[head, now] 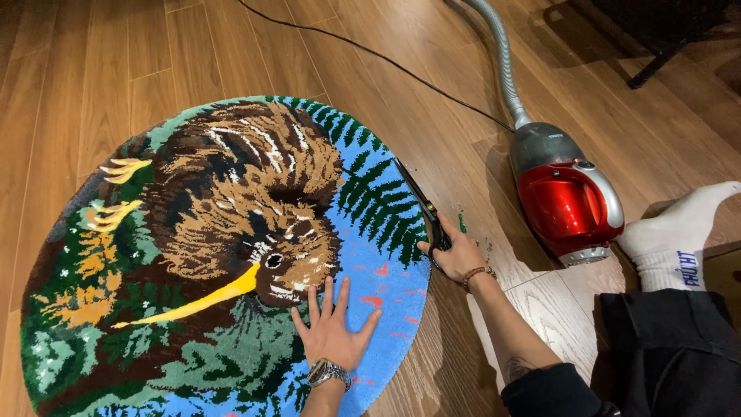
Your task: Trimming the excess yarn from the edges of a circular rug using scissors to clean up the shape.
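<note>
A round tufted rug [193,255] lies flat on the wooden plank floor [69,69] and takes up most of the left of the view. Its picture is a shaggy brown bird with a long yellow beak, set among dark green ferns, orange and yellow leaves and a bright blue ground dotted with small red marks.

Near the rug's lower right edge the person's left hand [333,330] presses down flat on the pile, palm down, fingers spread wide and empty, the fingertips just below the bird's head. A metal wristwatch [327,372] sits on that wrist.

A little further right, at the rug's right rim, the right hand [455,256] is closed around the handles of a pair of black scissors [421,207]. The blades run up and to the left along the edge of the rug, over the fern border; whether they are parted I cannot tell. A beaded bracelet [477,272] circles that wrist, and the dark sleeve is pushed up the forearm. Small green clippings [463,224] lie on the floor just beside the hand.

Right of that stands a red and grey canister vacuum cleaner [566,197], its grey hose [503,62] curving away to the top and a thin black cord [370,54] trailing across the boards. At the far right the person's foot in a white sock [679,232] rests near the vacuum, dark trousers below it
</note>
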